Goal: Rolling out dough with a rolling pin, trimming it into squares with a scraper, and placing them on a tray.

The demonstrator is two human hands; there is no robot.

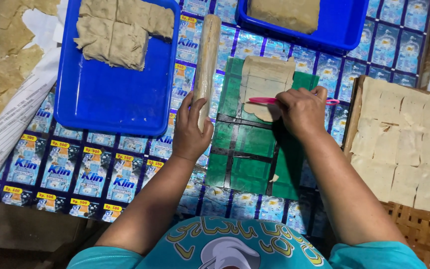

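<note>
Beyond our left hand (190, 132), whose fingers are curled around the near end of the wooden rolling pin (207, 62), the blue tray (105, 94) holds a heap of uncut dough slabs (118, 32). Our right hand (302, 112) is closed on a pink cutter (265, 100), pressed across the thin dough sheet (265, 79) just past its fingertips on the green mat (245, 149). To the right of those fingers, many cut squares (404, 144) already lie on a board, so we judge the cutting well along, with slabs left.

Sachet-covered table (100, 174), blue trays (105, 94), green mat (245, 149)
</note>
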